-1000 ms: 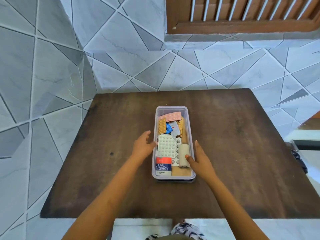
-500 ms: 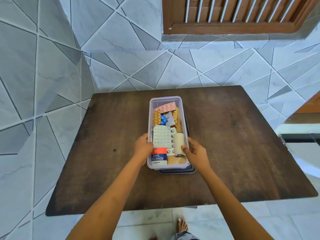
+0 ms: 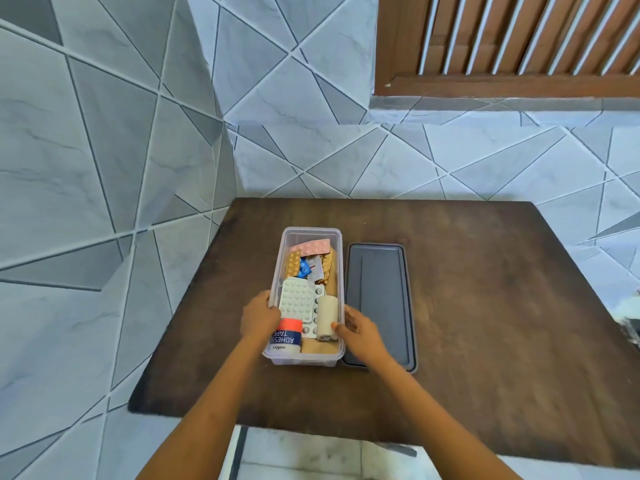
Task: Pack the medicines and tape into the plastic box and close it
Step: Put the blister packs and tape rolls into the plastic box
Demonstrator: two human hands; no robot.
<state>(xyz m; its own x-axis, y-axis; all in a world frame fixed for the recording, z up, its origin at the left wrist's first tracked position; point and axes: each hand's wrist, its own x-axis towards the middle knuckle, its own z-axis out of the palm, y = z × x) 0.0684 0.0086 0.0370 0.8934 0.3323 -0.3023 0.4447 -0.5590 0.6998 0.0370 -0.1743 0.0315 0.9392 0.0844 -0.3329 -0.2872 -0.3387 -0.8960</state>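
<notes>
A clear plastic box (image 3: 309, 233) stands on the dark wooden table (image 3: 485, 306), with no lid on it. Inside lie a pink blister strip (image 3: 313, 246), orange and blue strips, a white blister pack (image 3: 297, 301), a beige bandage roll (image 3: 327, 315) and an adhesive tape carton (image 3: 286, 337). My left hand (image 3: 259, 318) grips the box's left wall. My right hand (image 3: 360, 332) grips its right wall, thumb over the rim by the roll. The dark grey lid (image 3: 379, 299) lies flat on the table just right of the box.
Tiled walls rise close behind and to the left of the table. A wooden slatted window (image 3: 512, 39) is at the upper right. The table's near edge runs just below my forearms.
Both hands closed on the box's sides and shifted it left off the lid it was standing on; the lid now lies exposed to its right. The camera view has also shifted.
</notes>
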